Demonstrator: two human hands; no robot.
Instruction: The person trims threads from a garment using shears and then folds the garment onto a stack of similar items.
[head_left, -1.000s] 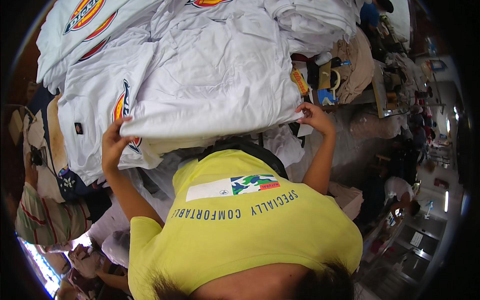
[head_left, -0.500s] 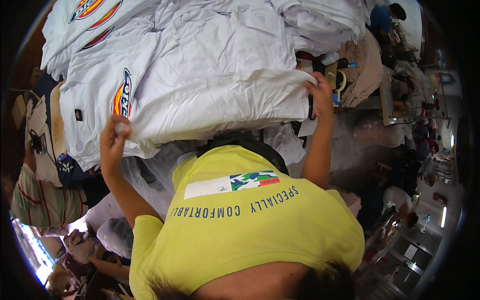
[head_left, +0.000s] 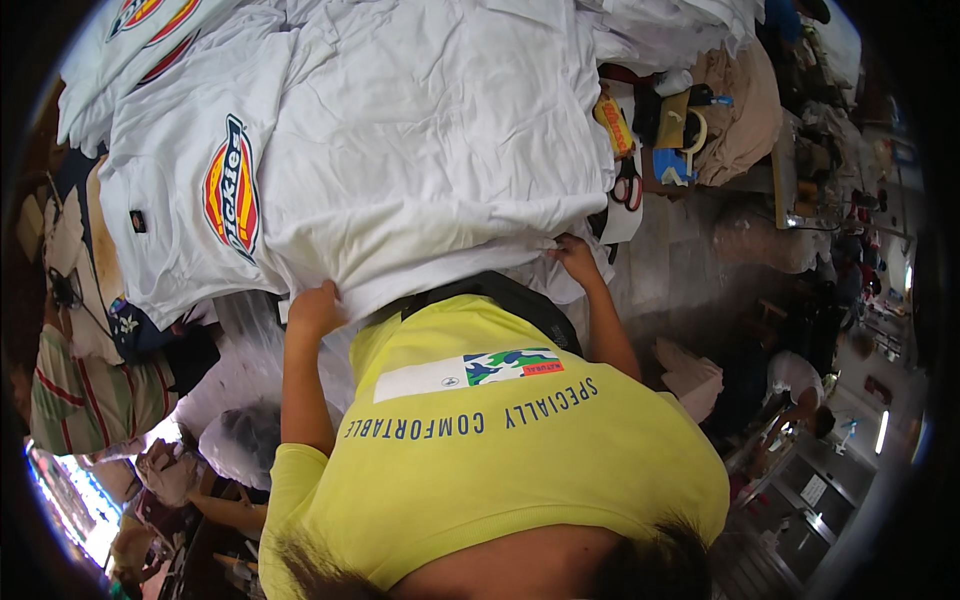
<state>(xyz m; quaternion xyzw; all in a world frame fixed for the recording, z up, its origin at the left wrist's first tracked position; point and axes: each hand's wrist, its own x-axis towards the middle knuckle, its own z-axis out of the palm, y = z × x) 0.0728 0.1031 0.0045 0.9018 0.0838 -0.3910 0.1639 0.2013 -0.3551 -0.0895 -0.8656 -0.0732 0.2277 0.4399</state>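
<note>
The left hand [head_left: 315, 308], just left of centre frame, is closed on the near edge of a white T-shirt [head_left: 420, 140] — fingers curled over the hem. The right hand [head_left: 575, 255], a little right of centre, grips the same edge where it bunches; its fingers are tucked under the cloth. The shirt spreads across the upper middle of the frame, lying over another white shirt with a red and yellow emblem [head_left: 231, 188] at upper left. Below the hands is the person's yellow shirt [head_left: 500, 440]. Scissors [head_left: 628, 188] and a yellow tape roll [head_left: 692, 130] lie at upper right — near the pile's edge.
</note>
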